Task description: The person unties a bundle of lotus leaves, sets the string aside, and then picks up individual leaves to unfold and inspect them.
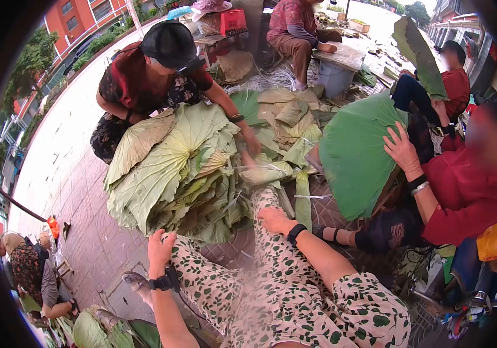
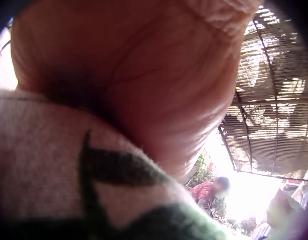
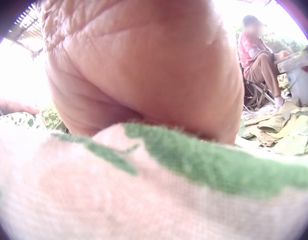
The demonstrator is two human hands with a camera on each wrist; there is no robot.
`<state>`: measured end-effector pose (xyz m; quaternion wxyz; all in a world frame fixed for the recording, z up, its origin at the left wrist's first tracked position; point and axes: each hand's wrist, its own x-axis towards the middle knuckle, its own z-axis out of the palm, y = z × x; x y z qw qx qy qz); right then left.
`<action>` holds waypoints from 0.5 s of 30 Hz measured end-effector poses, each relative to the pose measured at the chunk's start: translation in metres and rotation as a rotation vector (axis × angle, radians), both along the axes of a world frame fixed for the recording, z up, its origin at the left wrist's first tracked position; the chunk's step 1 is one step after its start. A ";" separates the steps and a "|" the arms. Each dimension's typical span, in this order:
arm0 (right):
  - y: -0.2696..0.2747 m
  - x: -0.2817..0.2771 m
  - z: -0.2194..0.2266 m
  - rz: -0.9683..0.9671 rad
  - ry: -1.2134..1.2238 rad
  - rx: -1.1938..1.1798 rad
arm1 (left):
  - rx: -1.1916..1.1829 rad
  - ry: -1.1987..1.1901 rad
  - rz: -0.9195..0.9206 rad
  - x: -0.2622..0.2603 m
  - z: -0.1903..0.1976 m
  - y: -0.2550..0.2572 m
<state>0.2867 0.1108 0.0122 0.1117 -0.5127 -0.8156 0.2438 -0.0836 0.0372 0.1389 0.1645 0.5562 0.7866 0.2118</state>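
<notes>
My left hand (image 1: 160,253) rests at the side of my left knee, on trousers (image 1: 300,290) patterned with green leaves. On the other leg lies my right hand (image 1: 275,220). Both hold nothing. In the left wrist view the heel of the left hand (image 2: 129,75) sits against the cloth, its fingers out of sight. The right palm (image 3: 144,70) likewise touches the cloth in the right wrist view. Just beyond my knees stands a thick stack of large, pale, dried lotus leaves (image 1: 167,156). A person in a black cap (image 1: 169,45) leans over it, one arm reaching down on its right side.
At the right, a person in a red top (image 1: 463,185) holds up a big green lotus leaf (image 1: 358,153). More dried leaves (image 1: 289,116) and white strings lie beyond the stack. Farther back, someone sits by a board on a grey bucket (image 1: 335,78). Brick paving (image 1: 80,226) spreads at left.
</notes>
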 end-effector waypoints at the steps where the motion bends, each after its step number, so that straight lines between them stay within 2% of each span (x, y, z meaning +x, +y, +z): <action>1: 0.004 0.001 -0.003 -0.026 0.080 -0.071 | 0.004 -0.002 0.001 -0.001 -0.001 0.000; 2: 0.007 0.003 -0.007 -0.053 0.160 -0.143 | 0.007 -0.004 0.003 -0.001 -0.001 0.000; 4: 0.011 0.007 -0.012 -0.062 0.209 -0.136 | 0.012 -0.007 -0.005 -0.001 -0.001 0.000; 6: 0.014 0.011 -0.015 -0.151 0.449 -0.357 | 0.002 -0.004 -0.009 0.000 -0.001 -0.002; 7: 0.018 0.015 -0.012 -0.140 0.486 -0.393 | -0.003 -0.003 -0.013 0.004 0.000 -0.005; 8: 0.021 0.020 -0.009 -0.144 0.488 -0.396 | 0.026 0.090 -0.049 0.008 0.001 -0.011; 10: 0.026 0.028 -0.002 -0.184 0.681 -0.525 | 0.050 0.181 -0.087 0.021 0.006 -0.018; 12: 0.037 0.035 -0.004 -0.214 0.696 -0.532 | 0.053 0.319 -0.108 0.033 0.016 -0.029; 14: 0.047 0.033 -0.001 -0.241 0.712 -0.538 | 0.032 0.280 -0.110 0.035 0.017 -0.038; 15: 0.050 0.032 0.000 -0.328 0.685 -0.509 | 0.064 0.284 -0.110 0.036 0.016 -0.043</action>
